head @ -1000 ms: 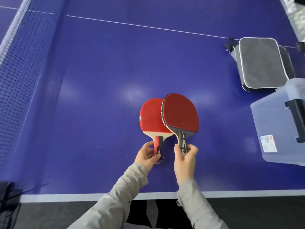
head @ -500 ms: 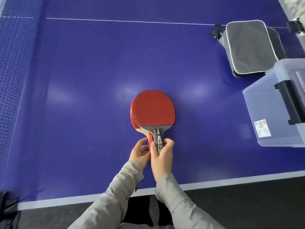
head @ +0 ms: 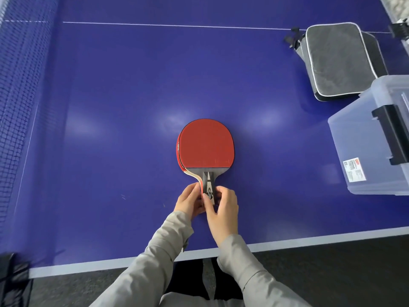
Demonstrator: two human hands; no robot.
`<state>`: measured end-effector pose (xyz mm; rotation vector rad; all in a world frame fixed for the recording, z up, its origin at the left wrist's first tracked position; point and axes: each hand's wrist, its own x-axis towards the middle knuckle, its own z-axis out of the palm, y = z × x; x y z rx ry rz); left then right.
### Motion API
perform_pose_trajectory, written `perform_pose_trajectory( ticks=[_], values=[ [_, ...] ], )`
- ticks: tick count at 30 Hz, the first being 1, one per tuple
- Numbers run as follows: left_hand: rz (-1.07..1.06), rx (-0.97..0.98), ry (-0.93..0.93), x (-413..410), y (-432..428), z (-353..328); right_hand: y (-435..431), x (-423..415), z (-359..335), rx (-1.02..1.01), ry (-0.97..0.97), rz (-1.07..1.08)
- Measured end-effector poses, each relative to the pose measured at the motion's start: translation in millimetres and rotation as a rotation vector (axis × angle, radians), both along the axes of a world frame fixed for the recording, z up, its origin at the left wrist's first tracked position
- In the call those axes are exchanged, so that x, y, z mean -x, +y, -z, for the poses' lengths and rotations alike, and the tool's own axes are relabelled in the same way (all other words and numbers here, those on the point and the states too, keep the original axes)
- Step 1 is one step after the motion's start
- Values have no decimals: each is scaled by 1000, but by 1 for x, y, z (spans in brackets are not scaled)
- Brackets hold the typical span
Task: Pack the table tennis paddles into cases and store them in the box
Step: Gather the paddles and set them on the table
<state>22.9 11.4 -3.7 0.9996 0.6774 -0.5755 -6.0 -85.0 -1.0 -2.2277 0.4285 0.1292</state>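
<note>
Two red paddles lie stacked on the blue table. The top paddle (head: pixel 207 145) has a dark grey handle; only the left rim of the lower paddle (head: pixel 178 158) shows beneath it. My left hand (head: pixel 189 201) holds the stacked handles from the left. My right hand (head: pixel 222 207) pinches the top handle from the right, thumb on its face. A grey paddle case (head: pixel 338 60) with white piping lies at the far right. A clear plastic box (head: pixel 371 151) with a black latch stands in front of it.
The net (head: pixel 20 96) runs along the left side. The table's white front edge (head: pixel 287 239) is just below my hands, with dark floor beyond. A black object (head: pixel 11 278) sits at the bottom left corner.
The two paddles, side by side a second ago, have been brought together into one stack. Both hands now meet at the joined handles.
</note>
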Motion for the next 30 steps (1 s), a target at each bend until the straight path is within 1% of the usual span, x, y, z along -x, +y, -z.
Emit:
perform_pose_trajectory(
  ticks=[2, 3, 4, 6, 7, 9, 11, 14, 17, 19, 23, 27, 30],
  values=[
    [33, -78, 9, -3, -3, -1, -10, 4, -1, -7, -5, 7],
    [65, -142, 2, -4, -5, -1, -18, 5, -1, 21, -12, 5],
    [95, -205, -17, -5, -6, 0, -26, 7, -2, 83, -22, -12],
    [116, -288, -66, -5, -6, 0, -43, 7, 0, 278, -25, -112],
    [105, -298, -80, -6, -4, -1, -51, 7, 2, 380, 8, -193],
    [75, -273, -82, -7, 1, -3, -62, 6, 6, 552, 167, -377],
    [43, -218, -65, -8, 8, -5, -70, 7, 14, 656, 295, -495],
    [-10, -133, -53, -6, 19, -10, -71, 7, 19, 709, 346, -531],
    [-61, -123, -75, 1, 38, -16, -72, 7, 20, 739, 363, -533],
    [-94, -183, -105, 9, 65, -16, -73, 7, 19, 755, 359, -537],
    [-124, -370, -157, 31, 143, -16, -72, 8, 18, 762, 345, -535],
    [-168, -522, -158, 54, 215, -14, -67, 7, 16, 789, 363, -541],
    [-230, -570, -148, 71, 249, -5, -65, 4, 13, 805, 390, -556]
  ],
)
